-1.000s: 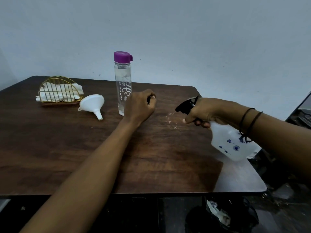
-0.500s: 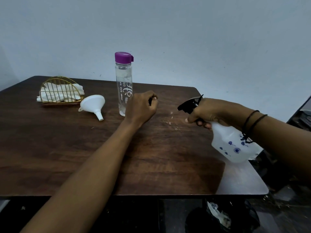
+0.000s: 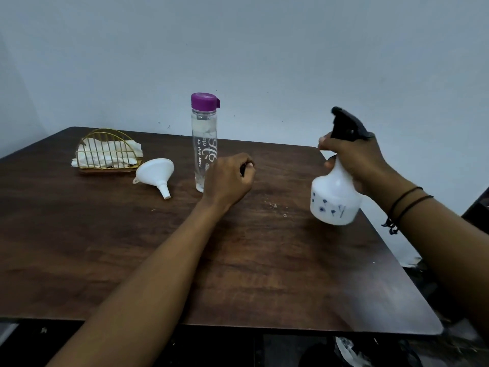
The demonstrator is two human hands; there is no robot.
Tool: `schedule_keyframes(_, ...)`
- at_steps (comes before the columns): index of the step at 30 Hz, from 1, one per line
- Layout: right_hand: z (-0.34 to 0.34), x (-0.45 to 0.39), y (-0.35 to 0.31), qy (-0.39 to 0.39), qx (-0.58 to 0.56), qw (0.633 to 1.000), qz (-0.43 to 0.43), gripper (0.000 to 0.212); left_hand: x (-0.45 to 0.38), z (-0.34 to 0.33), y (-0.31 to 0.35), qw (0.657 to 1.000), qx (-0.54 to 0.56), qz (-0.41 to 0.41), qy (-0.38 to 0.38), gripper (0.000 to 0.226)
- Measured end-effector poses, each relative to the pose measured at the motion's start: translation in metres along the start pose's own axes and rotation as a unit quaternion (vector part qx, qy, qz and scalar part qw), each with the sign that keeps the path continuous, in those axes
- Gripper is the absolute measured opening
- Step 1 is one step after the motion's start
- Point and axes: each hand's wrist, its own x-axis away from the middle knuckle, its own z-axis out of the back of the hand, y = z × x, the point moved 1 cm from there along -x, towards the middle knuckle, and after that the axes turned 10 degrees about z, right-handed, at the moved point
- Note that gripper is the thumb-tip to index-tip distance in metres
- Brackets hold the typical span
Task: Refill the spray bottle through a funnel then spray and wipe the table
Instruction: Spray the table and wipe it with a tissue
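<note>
My right hand (image 3: 357, 160) grips the neck of a white spray bottle (image 3: 334, 200) with blue flower prints and a black trigger head. The bottle is upright, held just above the right side of the dark wooden table (image 3: 264, 274). My left hand (image 3: 229, 181) rests as a loose fist on the table, right of a clear water bottle (image 3: 204, 144) with a purple cap. A white funnel (image 3: 156, 173) lies on its side left of that bottle. Small droplets (image 3: 275, 205) speckle the wood between my hands.
A gold wire holder (image 3: 105, 152) with white napkins stands at the back left. The table's right edge runs close under the spray bottle. A dark object (image 3: 476, 213) sits beyond that edge. A plain wall stands behind the table.
My right hand has swung the spray bottle from tilted, nozzle pointing left at the table, to upright and higher. My left hand stayed in place.
</note>
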Motion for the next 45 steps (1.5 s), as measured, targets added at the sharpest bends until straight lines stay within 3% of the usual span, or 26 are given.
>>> schedule_keyframes(6, -0.005, -0.027, 0.027, 0.102, -0.023, 0.994, 0.009, 0.02, -0.001, -0.003, -0.002, 1.0, -0.016, -0.002, -0.009, 0.015)
schedule_keyframes(14, -0.005, -0.035, 0.05, 0.081, 0.0, 0.996, 0.035, 0.035, -0.001, -0.011, -0.006, 0.999, -0.006, -0.018, -0.032, 0.02)
schedule_keyframes(17, 0.0, -0.034, 0.057, 0.061, 0.036, 0.997, 0.042, 0.067, -0.001, -0.013, -0.009, 0.999, -0.003, -0.012, -0.048, 0.022)
schedule_keyframes(19, 0.002, -0.025, 0.063, 0.115, 0.07, 0.99, 0.049, 0.102, 0.0, -0.012, -0.008, 0.998, 0.002, -0.011, -0.062, 0.022)
schedule_keyframes(20, 0.002, -0.013, 0.062, 0.164, 0.087, 0.98, 0.069, 0.107, 0.001, -0.013, -0.007, 0.998, 0.004, -0.013, -0.066, 0.023)
schedule_keyframes(22, -0.002, 0.015, 0.057, 0.257, 0.123, 0.945, 0.163, 0.093, 0.001, -0.011, -0.006, 0.997, 0.006, -0.013, -0.071, 0.023)
schedule_keyframes(24, -0.016, 0.038, 0.048, 0.287, 0.153, 0.909, 0.259, 0.065, 0.0, -0.007, -0.002, 0.997, 0.014, -0.017, -0.072, 0.021)
schedule_keyframes(27, -0.054, 0.049, 0.029, 0.195, 0.154, 0.899, 0.361, 0.031, -0.003, 0.008, 0.005, 0.997, 0.028, -0.031, -0.06, 0.019)
schedule_keyframes(32, -0.136, 0.052, -0.016, -0.007, 0.146, 0.909, 0.391, 0.004, -0.017, 0.056, -0.003, 0.999, 0.013, -0.049, 0.003, 0.024)
schedule_keyframes(35, -0.184, 0.045, -0.036, -0.055, 0.13, 0.903, 0.406, 0.003, -0.028, 0.094, -0.032, 0.998, -0.03, -0.028, 0.037, 0.031)
schedule_keyframes(39, -0.248, 0.036, -0.055, -0.143, 0.115, 0.914, 0.361, 0.005, -0.041, 0.141, -0.082, 0.993, -0.09, 0.047, 0.064, 0.023)
schedule_keyframes(45, -0.323, 0.013, -0.045, -0.236, 0.195, 0.908, 0.287, 0.014, -0.056, 0.17, -0.155, 0.98, -0.134, 0.137, 0.06, 0.018)
